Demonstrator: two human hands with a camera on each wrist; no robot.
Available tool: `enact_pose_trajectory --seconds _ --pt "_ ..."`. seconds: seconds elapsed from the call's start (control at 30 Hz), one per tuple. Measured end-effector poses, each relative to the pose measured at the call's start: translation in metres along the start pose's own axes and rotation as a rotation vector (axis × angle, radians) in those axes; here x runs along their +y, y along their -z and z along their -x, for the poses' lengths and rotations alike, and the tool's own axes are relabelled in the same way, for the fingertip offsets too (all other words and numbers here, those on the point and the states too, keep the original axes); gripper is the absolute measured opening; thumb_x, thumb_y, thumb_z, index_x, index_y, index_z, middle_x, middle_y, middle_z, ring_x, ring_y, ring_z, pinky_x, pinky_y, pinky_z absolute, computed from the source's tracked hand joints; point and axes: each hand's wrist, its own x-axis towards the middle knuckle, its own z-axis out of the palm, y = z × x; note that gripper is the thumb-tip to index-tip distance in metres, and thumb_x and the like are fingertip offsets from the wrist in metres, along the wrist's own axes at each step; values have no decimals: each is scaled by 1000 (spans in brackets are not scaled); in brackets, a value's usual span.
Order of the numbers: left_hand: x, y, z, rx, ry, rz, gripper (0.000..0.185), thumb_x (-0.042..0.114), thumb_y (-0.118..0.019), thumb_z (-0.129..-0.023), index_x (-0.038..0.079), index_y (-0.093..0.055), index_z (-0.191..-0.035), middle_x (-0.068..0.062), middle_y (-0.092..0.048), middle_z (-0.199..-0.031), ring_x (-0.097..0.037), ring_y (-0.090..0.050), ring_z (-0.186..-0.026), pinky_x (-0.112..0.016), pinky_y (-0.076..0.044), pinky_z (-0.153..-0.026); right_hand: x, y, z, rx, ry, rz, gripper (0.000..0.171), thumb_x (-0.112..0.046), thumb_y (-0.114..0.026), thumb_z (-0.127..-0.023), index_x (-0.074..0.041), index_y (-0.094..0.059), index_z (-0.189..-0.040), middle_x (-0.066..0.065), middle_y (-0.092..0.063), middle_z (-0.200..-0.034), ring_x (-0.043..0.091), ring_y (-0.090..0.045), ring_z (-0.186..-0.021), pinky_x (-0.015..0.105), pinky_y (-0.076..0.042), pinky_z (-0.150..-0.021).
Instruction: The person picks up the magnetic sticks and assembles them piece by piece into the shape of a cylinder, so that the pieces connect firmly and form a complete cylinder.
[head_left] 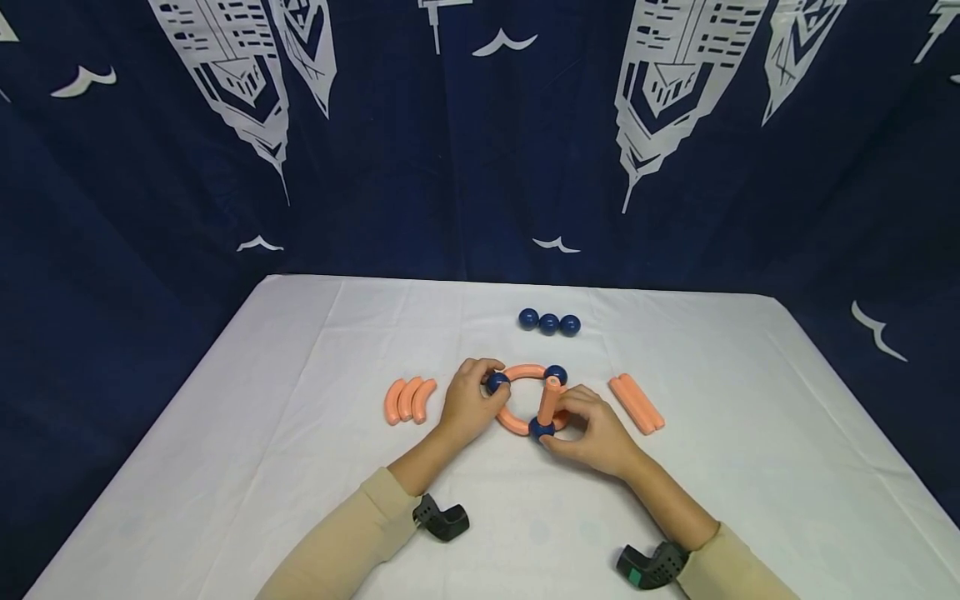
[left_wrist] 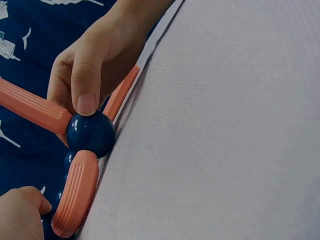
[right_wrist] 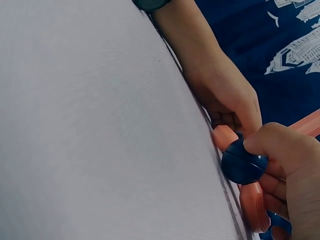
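Note:
A ring of orange curved rods (head_left: 524,371) joined by dark blue balls lies mid-table. My left hand (head_left: 467,404) grips the ball (head_left: 495,382) at the ring's left side between thumb and fingers. At its near side, my right hand (head_left: 597,435) pinches another ball (head_left: 542,429), with the thumb pressed to it in the left wrist view. From that ball a straight orange rod (head_left: 550,402) stands up, leaning slightly. The third ball (head_left: 556,374) sits at the ring's far right, untouched by the hands. Right fingers partly hide the ring's right curved rod (head_left: 561,420).
Several loose curved orange rods (head_left: 406,399) lie left of my left hand. Two straight orange rods (head_left: 637,403) lie side by side on the right. Three blue balls (head_left: 549,324) sit in a row farther back on the white tablecloth (head_left: 375,325). A dark blue curtain (head_left: 450,167) hangs behind.

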Motion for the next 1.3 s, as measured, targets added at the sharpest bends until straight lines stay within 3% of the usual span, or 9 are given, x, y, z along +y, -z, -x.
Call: enact_pose_trajectory --seconds 0.23,0.53,0.67,0.77,0.9,1.03,1.17,1.3 --pt "0 0 1 16 -4 -6 27 17 -66 -84 7 -68 -109 -6 -56 -95 -20 -56 -86 -35 -47 -80 -4 -3 -1 5 42 2 32 -6 -86 -66 -14 -72 -94 -8 -64 -91 15 -56 -89 21 -43 -81" --pt "2 1 1 46 44 -48 31 24 -71 -85 6 -66 -110 -7 -58 -98 -21 -59 -89 -35 -48 -79 -13 -8 -2 -43 70 2 35 -10 -87 -68 -14 -72 -98 -7 -66 -94 15 -56 -88 25 -44 -79" --pt "3 3 2 55 44 -30 30 25 -72 -85 6 -65 -107 -6 -58 -96 -20 -58 -86 -34 -48 -77 -19 -8 -5 -38 120 -8 31 4 -79 -67 -7 -71 -96 2 -67 -89 21 -57 -83 26 -45 -76" --pt "3 3 2 61 42 -28 29 24 -73 -86 6 -64 -107 -5 -57 -93 -19 -57 -83 -32 -48 -74 -30 -3 -10 19 133 -16 31 14 -69 -65 1 -70 -93 11 -66 -85 28 -55 -79 30 -45 -70" --pt "3 4 1 70 0 -90 28 25 -70 -88 6 -63 -108 -5 -57 -93 -19 -57 -83 -33 -48 -73 -30 2 -14 166 58 26 25 16 -67 -68 4 -69 -90 14 -64 -83 28 -52 -75 30 -42 -64" --pt "4 5 2 79 -67 -182 28 26 -65 -91 6 -63 -111 -9 -57 -101 -24 -56 -91 -37 -48 -75 -9 3 -10 279 -105 88 21 8 -70 -74 0 -71 -94 10 -65 -93 24 -53 -82 26 -37 -67" --pt "8 6 11 58 -112 -206 25 22 -64 -88 8 -65 -109 -8 -57 -104 -24 -55 -94 -37 -48 -77 0 3 -4 228 -263 97 29 -1 -70 -81 -3 -70 -111 11 -63 -112 26 -56 -99 29 -42 -79" --pt "11 10 22 16 -177 -190 18 15 -64 -86 9 -70 -102 -5 -61 -101 -21 -54 -92 -34 -47 -77 4 3 0 131 -335 95 38 -7 -69 -85 -4 -66 -123 12 -62 -121 30 -57 -113 45 -46 -91"
